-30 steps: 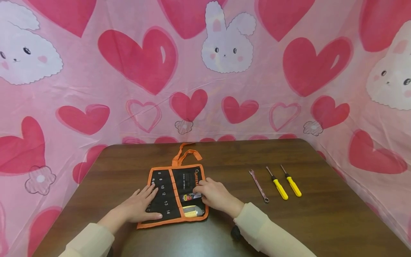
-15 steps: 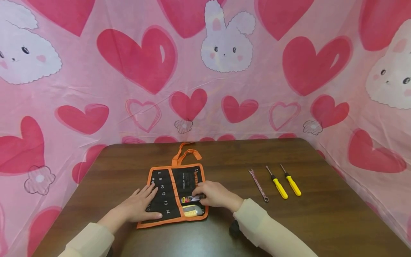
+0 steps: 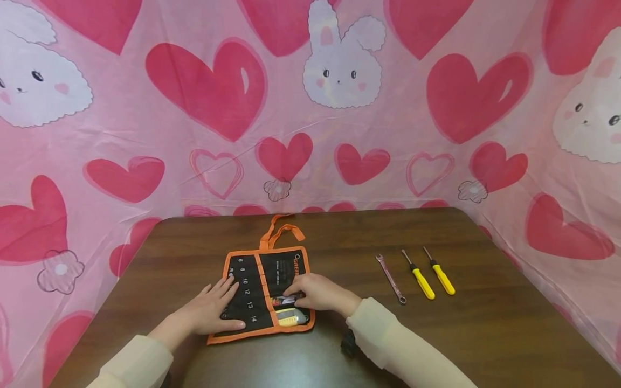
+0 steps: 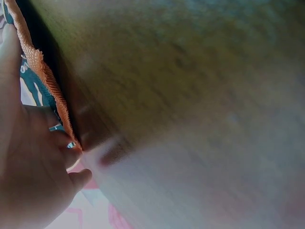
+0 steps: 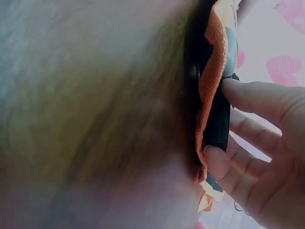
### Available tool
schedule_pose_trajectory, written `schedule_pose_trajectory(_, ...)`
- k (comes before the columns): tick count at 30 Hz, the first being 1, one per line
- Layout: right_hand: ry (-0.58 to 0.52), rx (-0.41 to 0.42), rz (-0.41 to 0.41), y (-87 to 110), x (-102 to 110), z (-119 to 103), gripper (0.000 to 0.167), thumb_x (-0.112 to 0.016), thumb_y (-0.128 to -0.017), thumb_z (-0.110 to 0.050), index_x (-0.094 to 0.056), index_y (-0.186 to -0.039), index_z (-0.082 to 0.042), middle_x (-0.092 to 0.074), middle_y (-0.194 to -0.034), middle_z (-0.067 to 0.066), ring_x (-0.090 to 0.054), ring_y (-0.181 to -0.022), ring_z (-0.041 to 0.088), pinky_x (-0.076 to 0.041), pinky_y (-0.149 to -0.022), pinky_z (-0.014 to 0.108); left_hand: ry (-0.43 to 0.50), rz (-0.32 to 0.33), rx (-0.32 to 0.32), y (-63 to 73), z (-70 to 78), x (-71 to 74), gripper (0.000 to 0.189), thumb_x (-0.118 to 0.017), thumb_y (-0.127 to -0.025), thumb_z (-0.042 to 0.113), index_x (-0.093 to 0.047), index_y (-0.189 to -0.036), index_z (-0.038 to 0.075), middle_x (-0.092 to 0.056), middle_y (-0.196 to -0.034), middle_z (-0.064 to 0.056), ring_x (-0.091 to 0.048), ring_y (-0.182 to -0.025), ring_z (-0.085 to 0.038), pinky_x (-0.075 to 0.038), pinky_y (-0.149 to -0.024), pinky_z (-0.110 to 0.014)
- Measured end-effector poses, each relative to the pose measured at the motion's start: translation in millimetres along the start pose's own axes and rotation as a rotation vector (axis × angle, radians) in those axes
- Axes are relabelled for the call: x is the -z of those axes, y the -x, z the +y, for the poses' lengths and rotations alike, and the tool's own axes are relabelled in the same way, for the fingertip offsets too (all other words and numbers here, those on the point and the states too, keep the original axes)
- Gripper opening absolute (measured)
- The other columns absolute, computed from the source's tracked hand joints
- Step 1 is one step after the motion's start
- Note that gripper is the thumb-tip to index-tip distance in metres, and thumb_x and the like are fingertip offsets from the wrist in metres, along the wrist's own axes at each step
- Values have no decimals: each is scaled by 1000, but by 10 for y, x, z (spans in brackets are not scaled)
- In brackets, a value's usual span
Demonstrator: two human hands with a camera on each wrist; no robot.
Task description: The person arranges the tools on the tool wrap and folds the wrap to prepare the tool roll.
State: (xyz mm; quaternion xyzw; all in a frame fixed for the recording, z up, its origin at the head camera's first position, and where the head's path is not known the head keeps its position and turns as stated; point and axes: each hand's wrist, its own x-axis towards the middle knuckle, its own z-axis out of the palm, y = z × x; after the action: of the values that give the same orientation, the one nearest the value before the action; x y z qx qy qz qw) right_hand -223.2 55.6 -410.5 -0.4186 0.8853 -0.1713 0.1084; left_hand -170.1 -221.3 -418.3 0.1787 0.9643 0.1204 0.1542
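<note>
A black tool roll with orange edging lies unfolded on the table, its left panel printed with numbers. My left hand rests on that panel with straight fingers. At the right panel, my right hand pinches a small flat black case with a red-and-yellow label; its left end lies at the orange pocket edge. In the right wrist view, thumb and fingers grip the dark case near the orange rim. Just below it sits a yellow-and-grey utility knife, partly in the roll's pocket.
On the brown table, a combination wrench and two yellow-handled screwdrivers lie side by side to the right. Orange tie straps extend from the roll's far edge. A pink heart-and-rabbit cloth hangs behind the table.
My right hand has moved slightly left, sliding the black case toward the pocket edge; less of its label shows. The left hand stays in place.
</note>
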Motion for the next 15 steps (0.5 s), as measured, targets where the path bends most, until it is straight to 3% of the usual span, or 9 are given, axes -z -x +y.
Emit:
schedule_pose_trajectory(6,-19,30,5,-45,-27,-45,28,-69,-83,-10,-69,-111,-15,-58,-89,-9,-48,-72,4,-41,-64,17,0,-1,6,-4,-13,-14,101,-55,-73,70,-31,-142,0,-21,-147,-21,-15,-134,-39,-12,-103,-59)
schedule_pose_trajectory(15,-118,24,23,-111,-97,-3,32,-69,-83,-13,-66,-115,-14,-57,-97,-8,-49,-78,3,-44,-70,17,-5,0,8,-10,-21,-26,101,-55,-73,70,-31,-142,1,-21,-148,-21,-16,-134,-39,-12,-103,-59)
